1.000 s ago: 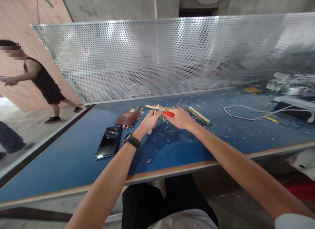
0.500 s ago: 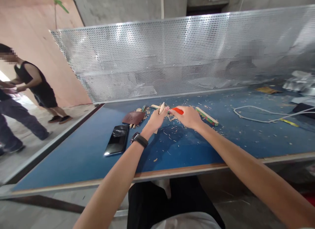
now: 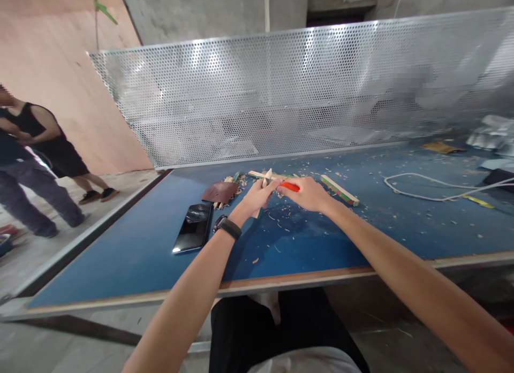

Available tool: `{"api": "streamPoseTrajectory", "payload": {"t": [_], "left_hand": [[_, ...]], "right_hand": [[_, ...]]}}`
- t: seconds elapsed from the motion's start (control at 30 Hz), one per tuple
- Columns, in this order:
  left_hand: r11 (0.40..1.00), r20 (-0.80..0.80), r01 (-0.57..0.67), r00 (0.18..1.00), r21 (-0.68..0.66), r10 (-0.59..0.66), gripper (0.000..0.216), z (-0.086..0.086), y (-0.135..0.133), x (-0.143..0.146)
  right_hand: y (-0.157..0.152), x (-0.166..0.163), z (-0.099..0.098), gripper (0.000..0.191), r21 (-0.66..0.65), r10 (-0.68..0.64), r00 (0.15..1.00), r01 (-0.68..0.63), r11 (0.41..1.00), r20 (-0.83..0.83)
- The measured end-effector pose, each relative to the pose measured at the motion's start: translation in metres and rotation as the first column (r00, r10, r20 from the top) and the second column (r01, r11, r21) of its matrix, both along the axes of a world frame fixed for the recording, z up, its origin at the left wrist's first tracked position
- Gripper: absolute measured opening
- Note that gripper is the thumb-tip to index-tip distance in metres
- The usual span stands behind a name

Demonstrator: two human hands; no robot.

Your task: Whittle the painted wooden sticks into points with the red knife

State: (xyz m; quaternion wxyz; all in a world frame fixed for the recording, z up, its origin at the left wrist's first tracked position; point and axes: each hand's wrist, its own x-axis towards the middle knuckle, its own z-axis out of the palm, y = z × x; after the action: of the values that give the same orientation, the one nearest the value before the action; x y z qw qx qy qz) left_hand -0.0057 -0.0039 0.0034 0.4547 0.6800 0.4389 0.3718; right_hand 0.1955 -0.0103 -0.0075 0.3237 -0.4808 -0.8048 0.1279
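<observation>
My left hand [image 3: 256, 197] is closed around a pale wooden stick [image 3: 266, 177] whose pointed tip rises above the fingers. Right beside it, my right hand [image 3: 308, 192] grips a red-handled knife [image 3: 289, 187], its blade end against the stick. Both hands hover over the blue tabletop [image 3: 305, 228], among scattered wood shavings [image 3: 277, 219]. A black watch band sits on my left wrist.
A black phone [image 3: 193, 228] and a brown sheet of sandpaper [image 3: 220, 191] lie left of my hands. Wooden strips [image 3: 339, 190] lie behind them; a white cable [image 3: 425, 185] runs at right. A perforated metal panel [image 3: 305, 89] backs the table. Two people stand far left.
The stick's tip has tilted slightly and my hands have stayed together at the same spot. The camera view shifted a little right. The people at left moved closer together.
</observation>
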Motion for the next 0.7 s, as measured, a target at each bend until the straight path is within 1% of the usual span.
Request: {"api": "streamPoseTrajectory", "payload": {"t": [0.17,0.27,0.33,0.4,0.47,0.57,0.63,0.7], "left_hand": [[1.000,-0.017,0.025,1.000,-0.008,-0.025,0.051,0.0033,-0.0028,0.0013],[0.999,0.001,-0.025,1.000,-0.037,0.026,0.049,0.0010,-0.0014,0.0034],[0.997,-0.001,-0.064,0.998,-0.045,0.064,0.049,0.0002,-0.0016,0.0046],[0.997,-0.010,-0.072,0.997,-0.038,0.072,0.048,0.0005,-0.0026,0.0053],[0.998,-0.022,-0.059,0.998,-0.016,0.058,0.047,0.0017,-0.0038,0.0051],[0.998,-0.053,-0.059,0.997,0.009,0.060,0.048,0.0027,-0.0042,0.0034],[0.998,-0.059,-0.063,0.996,-0.009,0.062,0.047,0.0022,-0.0032,0.0020],[0.998,-0.042,-0.060,0.997,-0.035,0.058,0.046,0.0014,-0.0019,0.0012]], "right_hand": [[-0.0009,-0.0017,-0.0012,0.061,0.036,-0.112,0.992,0.110,0.993,0.059],[-0.0019,-0.0032,0.0009,0.062,0.048,-0.173,0.984,0.171,0.984,0.042],[-0.0025,-0.0035,0.0030,0.061,0.045,-0.193,0.981,0.192,0.980,0.017],[-0.0025,-0.0028,0.0042,0.061,0.049,-0.199,0.980,0.199,0.979,0.004],[-0.0020,-0.0016,0.0040,0.060,0.052,-0.175,0.984,0.176,0.983,-0.012],[-0.0010,0.0002,0.0016,0.058,0.022,-0.073,0.997,0.073,0.997,-0.031],[-0.0007,0.0006,0.0001,0.055,-0.009,-0.002,1.000,0.002,1.000,-0.020],[-0.0009,0.0005,-0.0003,0.053,-0.026,0.029,1.000,-0.029,0.999,-0.003]]}}
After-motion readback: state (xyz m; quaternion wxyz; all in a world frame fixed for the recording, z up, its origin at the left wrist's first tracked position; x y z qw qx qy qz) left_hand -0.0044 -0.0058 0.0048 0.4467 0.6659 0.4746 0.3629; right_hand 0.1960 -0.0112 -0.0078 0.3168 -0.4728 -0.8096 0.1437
